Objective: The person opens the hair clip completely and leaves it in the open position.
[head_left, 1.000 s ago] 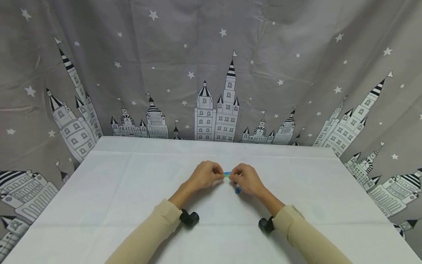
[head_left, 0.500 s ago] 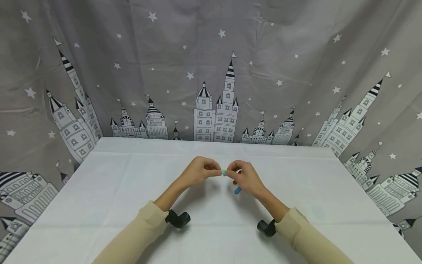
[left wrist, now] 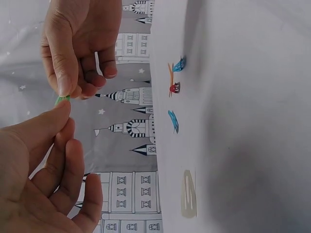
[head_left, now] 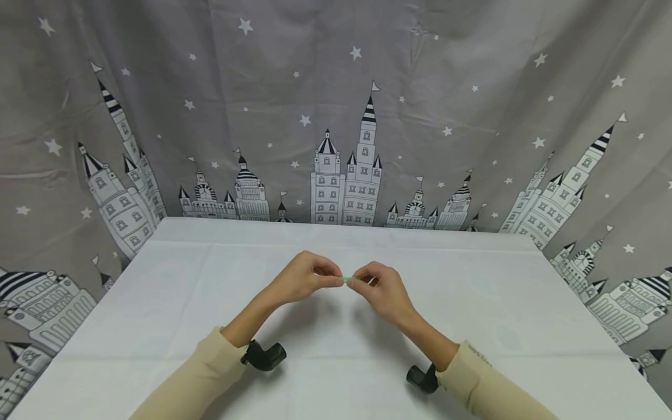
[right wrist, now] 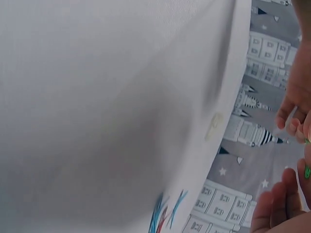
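Note:
Between my two hands is a small green hair clip (head_left: 345, 279), with only a short stretch of it showing. My left hand (head_left: 304, 280) pinches its left end between thumb and forefinger. On the other end are the thumb and forefinger of my right hand (head_left: 385, 291). The left wrist view shows the same green clip (left wrist: 61, 100) mostly covered by fingertips, well above the table. Below lie a blue striped clip (left wrist: 173, 121), a red clip (left wrist: 175, 88) beside an orange strip (left wrist: 171, 73), and another blue clip (left wrist: 180, 64). The hands hide these in the head view.
A beige snap clip (left wrist: 188, 194) with slits lies on the white tablecloth (head_left: 210, 326), apart from the coloured ones. Behind the table's far edge hangs a grey curtain (head_left: 273, 58) printed with castles and stars.
Both hands have risen off the table and shifted left with the green clip between them, the left forearm moving furthest. The blue and red clips under the right hand have gone from the head view.

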A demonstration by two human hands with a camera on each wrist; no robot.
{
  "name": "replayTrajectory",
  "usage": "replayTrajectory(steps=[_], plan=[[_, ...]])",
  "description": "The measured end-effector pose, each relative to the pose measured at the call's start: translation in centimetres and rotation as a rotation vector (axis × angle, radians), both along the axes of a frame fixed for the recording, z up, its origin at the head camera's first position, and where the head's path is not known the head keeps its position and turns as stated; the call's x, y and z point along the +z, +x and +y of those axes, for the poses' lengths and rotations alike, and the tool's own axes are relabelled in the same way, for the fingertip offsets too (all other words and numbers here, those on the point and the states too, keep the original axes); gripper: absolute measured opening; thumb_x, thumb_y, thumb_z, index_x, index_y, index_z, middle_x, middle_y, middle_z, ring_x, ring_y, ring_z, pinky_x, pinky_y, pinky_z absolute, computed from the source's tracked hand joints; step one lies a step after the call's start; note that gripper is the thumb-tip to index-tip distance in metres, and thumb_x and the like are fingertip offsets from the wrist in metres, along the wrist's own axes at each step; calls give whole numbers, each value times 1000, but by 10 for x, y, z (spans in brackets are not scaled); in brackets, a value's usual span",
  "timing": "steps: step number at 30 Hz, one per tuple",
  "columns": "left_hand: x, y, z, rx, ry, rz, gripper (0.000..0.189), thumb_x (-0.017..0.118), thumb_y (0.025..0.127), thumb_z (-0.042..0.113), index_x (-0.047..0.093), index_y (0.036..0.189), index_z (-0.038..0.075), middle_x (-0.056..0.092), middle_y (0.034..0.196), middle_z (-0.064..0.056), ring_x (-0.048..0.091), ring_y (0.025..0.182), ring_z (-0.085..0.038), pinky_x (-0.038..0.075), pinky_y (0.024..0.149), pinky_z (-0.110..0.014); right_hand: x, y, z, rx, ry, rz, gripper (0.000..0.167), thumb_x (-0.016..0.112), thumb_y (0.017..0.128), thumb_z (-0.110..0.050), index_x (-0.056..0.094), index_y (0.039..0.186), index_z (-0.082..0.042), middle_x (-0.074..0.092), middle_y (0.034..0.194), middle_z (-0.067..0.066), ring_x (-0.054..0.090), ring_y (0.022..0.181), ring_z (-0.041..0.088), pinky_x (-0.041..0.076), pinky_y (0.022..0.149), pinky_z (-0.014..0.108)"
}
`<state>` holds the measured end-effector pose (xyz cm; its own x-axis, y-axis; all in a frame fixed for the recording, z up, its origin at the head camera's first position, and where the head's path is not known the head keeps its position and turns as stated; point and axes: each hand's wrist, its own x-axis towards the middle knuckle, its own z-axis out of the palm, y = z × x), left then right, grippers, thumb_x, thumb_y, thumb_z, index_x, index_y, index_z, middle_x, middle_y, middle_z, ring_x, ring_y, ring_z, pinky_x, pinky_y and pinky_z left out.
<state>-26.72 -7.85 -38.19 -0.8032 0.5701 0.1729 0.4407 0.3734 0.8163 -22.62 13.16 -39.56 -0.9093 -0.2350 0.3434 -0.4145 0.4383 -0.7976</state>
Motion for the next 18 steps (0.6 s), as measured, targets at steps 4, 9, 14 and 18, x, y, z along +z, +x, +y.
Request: replayTrajectory(steps=[4, 9, 14, 18], plan=[[0, 3, -3, 14, -19, 44, 3, 75, 88, 16, 76, 89, 12, 71, 83, 7, 62, 81, -14, 50, 76, -36, -2, 3, -4, -37, -17, 11, 5, 74, 87, -9, 72, 85, -6, 65, 81, -3, 57, 72, 14, 48, 67, 29], [-1, 5, -5, 22, -25, 66, 5, 75, 88, 17, 76, 87, 12, 70, 82, 9, 63, 82, -12, 49, 79, -37, -1, 7, -9, -69, -6, 42, 4, 76, 84, -7, 74, 82, -9, 64, 78, -5, 56, 71, 14, 48, 67, 30], [-1, 8, -6, 50, -23, 72, 4, 76, 88, 17, 76, 86, 14, 70, 81, 10, 63, 83, -12, 49, 78, -38, -1, 8, -12, -83, 18, 59, 7, 78, 83, -8, 75, 78, -12, 63, 75, -9, 56, 72, 12, 49, 68, 30], [-4, 11, -7, 71, -16, 93, 4, 76, 87, 17, 77, 85, 14, 70, 80, 10, 62, 81, -11, 49, 76, -37, -2, 8, -14, -99, 40, 73, 9, 79, 82, -9, 76, 75, -13, 63, 73, -12, 56, 69, 9, 49, 69, 31]])
